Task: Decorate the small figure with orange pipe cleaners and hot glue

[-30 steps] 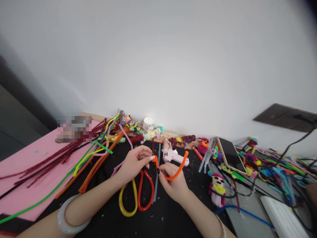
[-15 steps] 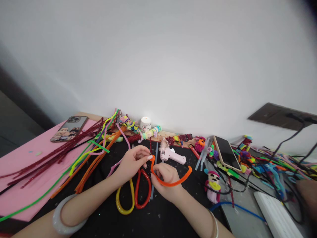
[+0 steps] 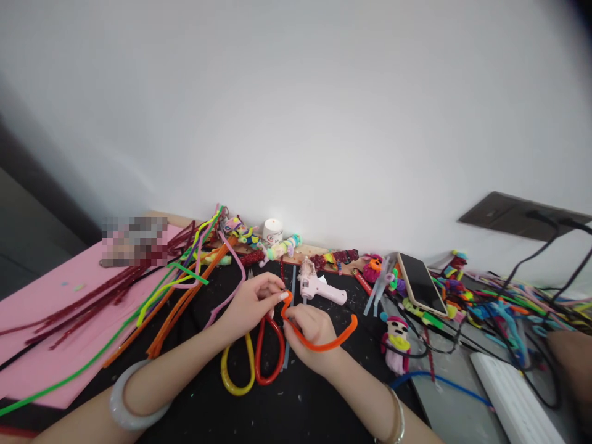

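**A:** What can't you make out from up there?

**B:** A patch at the far end of the pink sheet (image 3: 50, 314) is blurred, so I can't tell what lies there. My forearms are cut off by the lower edge, and a white oblong block (image 3: 513, 394) on the right runs out of view. The heap of coloured scraps and cables beyond the phone (image 3: 419, 283) is too tangled to sort. The orange pipe cleaner (image 3: 330, 342) is hidden where it passes under my right fingers.

**A:** How does that pipe cleaner look?

**B:** It is bright orange and fuzzy, bent into a shallow hook. One end kinks up between my two hands. The rest sags out to the right and curls up at its free tip. It hangs over the black surface (image 3: 300, 410), just in front of the pink glue gun (image 3: 319, 288).

**A:** And your hands?

**B:** My left grip (image 3: 252, 302) comes in from the left, with thumb and forefinger pressed together on the kinked end and the other fingers loosely fanned. A pale bangle (image 3: 127, 404) sits on that wrist. My right grip (image 3: 312, 330) is curled knuckles-up and closed on the stem, just beside the left fingertips, so the hands nearly touch. Below them a yellow loop (image 3: 237, 373) and a red loop (image 3: 271, 361) lie side by side on the surface.
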Motion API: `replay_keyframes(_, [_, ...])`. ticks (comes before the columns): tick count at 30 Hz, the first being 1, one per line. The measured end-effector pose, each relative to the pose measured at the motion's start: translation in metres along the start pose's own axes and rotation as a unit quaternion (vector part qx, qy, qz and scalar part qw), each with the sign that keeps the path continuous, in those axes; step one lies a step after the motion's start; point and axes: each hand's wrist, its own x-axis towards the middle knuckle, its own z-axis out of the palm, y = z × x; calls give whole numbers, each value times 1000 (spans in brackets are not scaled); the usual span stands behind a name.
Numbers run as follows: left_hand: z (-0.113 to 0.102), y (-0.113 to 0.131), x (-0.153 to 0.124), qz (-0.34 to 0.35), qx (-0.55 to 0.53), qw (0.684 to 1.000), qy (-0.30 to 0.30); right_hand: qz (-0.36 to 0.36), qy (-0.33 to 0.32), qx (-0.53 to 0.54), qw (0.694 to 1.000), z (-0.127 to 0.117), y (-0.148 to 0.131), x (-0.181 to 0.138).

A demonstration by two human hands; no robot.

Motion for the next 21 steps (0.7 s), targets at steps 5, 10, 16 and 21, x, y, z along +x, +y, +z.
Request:
replay_keyframes(5, [-2, 1, 2, 4, 2, 1000, 4, 3, 18, -13, 1000, -2, 0, 1])
replay_keyframes(10, [-2, 0, 2, 11, 19, 1000, 13, 6, 27, -26, 999, -4, -4, 3])
replay_keyframes(16, [-4, 0, 1, 18, 29, 999, 2, -5, 34, -29, 999, -2, -4, 4])
replay_keyframes(21, [-5, 4, -1, 38, 66, 997, -13, -8, 41, -71, 997, 1, -2, 3])
